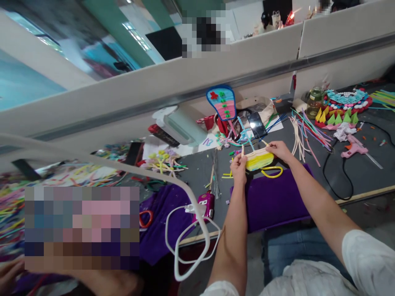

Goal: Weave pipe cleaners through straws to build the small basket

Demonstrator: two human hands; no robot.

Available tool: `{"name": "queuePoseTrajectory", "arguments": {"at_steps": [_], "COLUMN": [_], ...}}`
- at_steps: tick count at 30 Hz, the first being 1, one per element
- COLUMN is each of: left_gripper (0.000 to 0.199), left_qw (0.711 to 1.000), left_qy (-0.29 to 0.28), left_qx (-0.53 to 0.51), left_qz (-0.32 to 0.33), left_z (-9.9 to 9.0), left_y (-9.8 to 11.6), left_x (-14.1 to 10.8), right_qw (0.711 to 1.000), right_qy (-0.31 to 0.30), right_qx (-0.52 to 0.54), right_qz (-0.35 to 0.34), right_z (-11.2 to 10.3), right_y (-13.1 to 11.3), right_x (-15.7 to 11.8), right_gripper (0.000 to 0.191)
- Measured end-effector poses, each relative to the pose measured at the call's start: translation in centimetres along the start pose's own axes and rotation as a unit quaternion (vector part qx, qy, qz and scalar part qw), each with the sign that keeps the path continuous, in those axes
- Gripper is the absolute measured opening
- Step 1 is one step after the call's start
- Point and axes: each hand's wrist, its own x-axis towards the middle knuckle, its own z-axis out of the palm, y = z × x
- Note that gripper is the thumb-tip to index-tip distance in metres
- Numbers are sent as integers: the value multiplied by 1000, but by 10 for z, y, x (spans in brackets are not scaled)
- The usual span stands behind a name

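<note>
My left hand [238, 167] and my right hand [280, 150] are closed in a pinch at opposite ends of a cream pipe cleaner. It runs along the top edge of a yellow pipe-cleaner panel [260, 161], which hangs between my hands over the table. Just below the panel lies a yellow loop [273, 172], its kind unclear. Purple cloth [277, 199] is spread under my forearms. Behind the panel is a light-blue pipe-cleaner piece [246, 133].
A pink glue gun [354, 149], its black cord and loose pipe cleaners [298, 139] lie to the right. A phone [256, 124] and fan-shaped craft [222, 100] are behind. Leftward are a magenta box [210, 205], a white cable [202, 230] and a co-worker's arm [108, 281].
</note>
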Motion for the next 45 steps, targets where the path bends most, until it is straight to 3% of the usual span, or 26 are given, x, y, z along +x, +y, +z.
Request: {"name": "queuePoseTrajectory", "arguments": {"at_steps": [1,6,12,15,20,26,30,34,39,45], "left_gripper": [46,41,39,41,36,50,56,49,43,40], "left_qw": [999,996,993,994,992,989,992,992,993,994], "left_qy": [34,63,64,65,104,11,12,34,44,48], "left_qx": [-11,-17,-89,-83,-53,-138,-109,-105,-101,-89], "left_qz": [31,61,47,26,50,-49,-66,-53,-39,-35], "left_z": [0,3,5,5,5,8,10,11,13,14], "left_y": [-1,-5,-1,0,2,13,14,10,10,11], "left_x": [1,2,2,3,2,-4,-8,-8,-7,-8], "right_qw": [1000,998,997,998,998,998,995,997,992,976], "right_qy": [3,29,-39,-35,0,-48,-74,-58,7,52], "right_qx": [-12,-61,29,9,-54,12,26,-15,-128,-210], "right_qz": [-2,14,63,56,14,50,67,58,11,21], "right_z": [1,0,4,9,14,15,22,28,36,43], "right_y": [2,5,1,7,15,3,-2,3,16,17], "right_x": [0,-1,0,3,7,-2,-10,-9,-4,-5], "right_gripper": [26,25,33,34,29,33,35,38,33,31]}}
